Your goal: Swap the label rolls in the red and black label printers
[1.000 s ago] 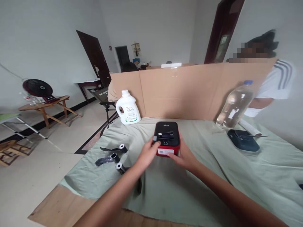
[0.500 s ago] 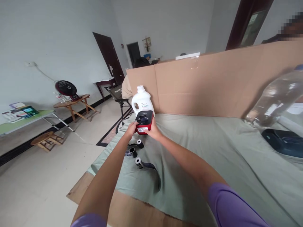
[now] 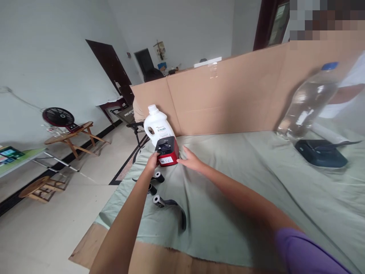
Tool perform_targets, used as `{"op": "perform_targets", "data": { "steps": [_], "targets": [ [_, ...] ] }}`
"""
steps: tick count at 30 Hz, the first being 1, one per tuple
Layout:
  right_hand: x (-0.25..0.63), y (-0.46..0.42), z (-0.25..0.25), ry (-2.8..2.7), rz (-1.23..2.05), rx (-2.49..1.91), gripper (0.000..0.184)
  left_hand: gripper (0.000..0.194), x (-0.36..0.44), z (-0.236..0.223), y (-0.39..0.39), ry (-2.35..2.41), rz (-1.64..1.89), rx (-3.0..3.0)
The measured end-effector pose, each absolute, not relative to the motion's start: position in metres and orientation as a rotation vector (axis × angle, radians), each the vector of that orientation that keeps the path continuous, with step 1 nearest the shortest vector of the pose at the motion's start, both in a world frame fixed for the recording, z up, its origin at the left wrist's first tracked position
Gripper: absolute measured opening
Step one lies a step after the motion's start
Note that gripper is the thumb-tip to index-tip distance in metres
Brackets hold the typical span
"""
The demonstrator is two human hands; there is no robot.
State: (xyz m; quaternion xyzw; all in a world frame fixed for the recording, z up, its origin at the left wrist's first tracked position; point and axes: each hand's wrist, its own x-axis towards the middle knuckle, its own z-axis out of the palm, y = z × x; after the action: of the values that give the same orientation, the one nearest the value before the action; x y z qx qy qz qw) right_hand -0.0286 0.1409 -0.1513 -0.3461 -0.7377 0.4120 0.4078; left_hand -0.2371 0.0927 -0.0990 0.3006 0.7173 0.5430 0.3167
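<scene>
Head view shows your left hand (image 3: 152, 161) against the red-and-black box (image 3: 168, 153), its grip unclear. Your right hand (image 3: 192, 161) is spread, released, beside it.

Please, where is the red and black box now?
In the head view, the red and black box is left of centre, in front of the white jug, between the left hand and the right hand.

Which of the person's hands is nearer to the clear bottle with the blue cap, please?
The right hand: it is left of the clear bottle, by the near side of the red-and-black box; the left hand is farther off, at the box's left side.
</scene>
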Motion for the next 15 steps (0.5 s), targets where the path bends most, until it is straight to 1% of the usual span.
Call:
{"op": "perform_targets", "data": {
  "steps": [2,4,6,8,9,10,11,12,14,15],
  "targets": [
    [0.040,0.121,-0.156,-1.892,0.967,-0.990,0.079,0.035,-0.228,-0.087,0.075,1.945,1.512,0.816],
    [0.133,0.095,-0.163,-1.974,0.778,-1.090,0.061,0.046,-0.213,-0.075,0.043,1.972,1.617,0.916],
    [0.239,0.067,-0.168,-1.968,0.541,-1.287,0.044,0.051,-0.186,-0.068,0.000,1.915,1.666,1.230],
    [0.338,0.040,-0.168,-1.875,0.283,-1.569,0.031,0.049,-0.149,-0.072,-0.045,1.823,1.530,1.587],
    [0.380,0.029,-0.165,-1.787,0.127,-1.724,0.030,0.047,-0.127,-0.077,-0.064,1.763,1.399,1.775],
    [0.414,0.020,-0.162,-1.672,-0.038,-1.884,0.034,0.046,-0.104,-0.085,-0.079,1.659,1.216,1.980],
    [0.441,0.015,-0.157,-1.546,-0.167,-2.034,0.042,0.047,-0.079,-0.094,-0.090,1.519,0.999,2.179],
    [0.460,0.014,-0.153,-1.446,-0.223,-2.151,0.052,0.050,-0.054,-0.104,-0.096,1.362,0.767,2.351],
    [0.480,0.023,-0.146,-1.305,-0.191,-2.287,0.072,0.058,-0.008,-0.123,-0.096,1.045,0.336,2.554],
    [0.483,0.032,-0.144,-1.261,-0.163,-2.308,0.078,0.061,0.012,-0.130,-0.092,0.894,0.172,2.601]
  ]
}}
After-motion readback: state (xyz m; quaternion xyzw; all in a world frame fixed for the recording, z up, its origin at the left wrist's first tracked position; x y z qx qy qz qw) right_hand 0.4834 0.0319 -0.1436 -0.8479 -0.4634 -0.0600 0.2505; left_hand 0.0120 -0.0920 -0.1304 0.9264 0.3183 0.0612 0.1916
